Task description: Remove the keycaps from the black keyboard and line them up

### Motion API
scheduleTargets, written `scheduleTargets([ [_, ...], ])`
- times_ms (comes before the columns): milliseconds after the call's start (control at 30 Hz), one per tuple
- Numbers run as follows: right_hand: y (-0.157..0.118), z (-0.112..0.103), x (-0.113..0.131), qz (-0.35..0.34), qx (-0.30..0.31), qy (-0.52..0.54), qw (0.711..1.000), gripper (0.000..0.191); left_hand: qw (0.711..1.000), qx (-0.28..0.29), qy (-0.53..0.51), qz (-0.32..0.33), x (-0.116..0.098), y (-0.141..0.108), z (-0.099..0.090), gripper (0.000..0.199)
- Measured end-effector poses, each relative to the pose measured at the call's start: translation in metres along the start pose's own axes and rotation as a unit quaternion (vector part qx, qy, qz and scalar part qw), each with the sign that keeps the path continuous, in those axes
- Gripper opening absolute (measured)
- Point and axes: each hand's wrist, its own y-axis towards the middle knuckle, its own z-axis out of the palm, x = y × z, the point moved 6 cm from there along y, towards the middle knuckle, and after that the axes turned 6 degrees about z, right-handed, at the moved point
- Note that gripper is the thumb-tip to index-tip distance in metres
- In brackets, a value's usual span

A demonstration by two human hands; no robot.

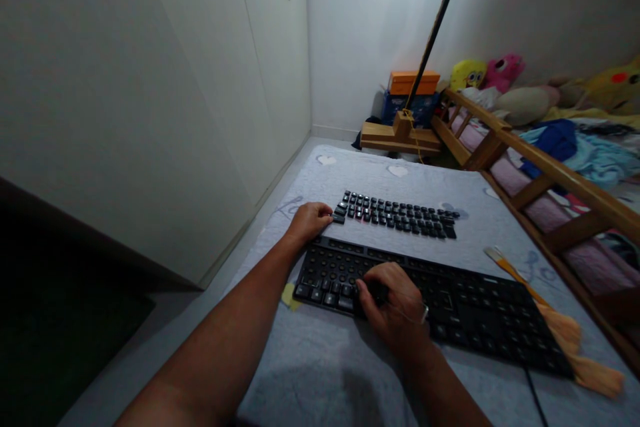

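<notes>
Two hands; left at loose keycaps (400,215), right over keyboard (480,310).

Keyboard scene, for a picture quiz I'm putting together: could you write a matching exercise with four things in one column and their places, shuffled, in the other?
Things
1. Loose keycaps
2. Orange box
3. Right hand
4. Left hand

Places
A. Over the near side of the keyboard
B. At the left end of the keycap rows
C. On top of a blue box
D. Laid out in rows beyond the keyboard

Right pairs: 1-D, 2-C, 3-A, 4-B
</notes>
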Motion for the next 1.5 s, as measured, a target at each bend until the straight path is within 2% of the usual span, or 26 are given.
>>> scheduleTargets([
  [500, 0.0, 0.003, 0.0, 0.005, 0.001, 0.003, 1.0, 0.008, 1.0, -0.014, -0.012, -0.001, -0.004, -0.002, -0.002, 0.028],
  [767, 0.001, 0.001, -0.003, 0.04, 0.008, 0.017, 0.999, 0.008, 1.0, -0.021, -0.022, 0.002, 0.0, -0.002, -0.002, 0.024],
  [1167, 0.001, 0.002, -0.008, 0.067, 0.019, 0.066, 0.995, 0.004, 0.993, -0.065, -0.095, -0.008, 0.004, -0.008, -0.007, 0.029],
  [1333, -0.001, 0.003, -0.005, 0.082, 0.034, 0.083, 0.993, 0.006, 0.991, -0.078, -0.108, -0.022, -0.015, -0.022, -0.025, 0.028],
  [1500, -0.003, 0.007, -0.001, 0.11, 0.051, 0.081, 0.989, 0.008, 0.996, -0.053, -0.071, 0.019, -0.045, -0.059, -0.033, 0.022],
])
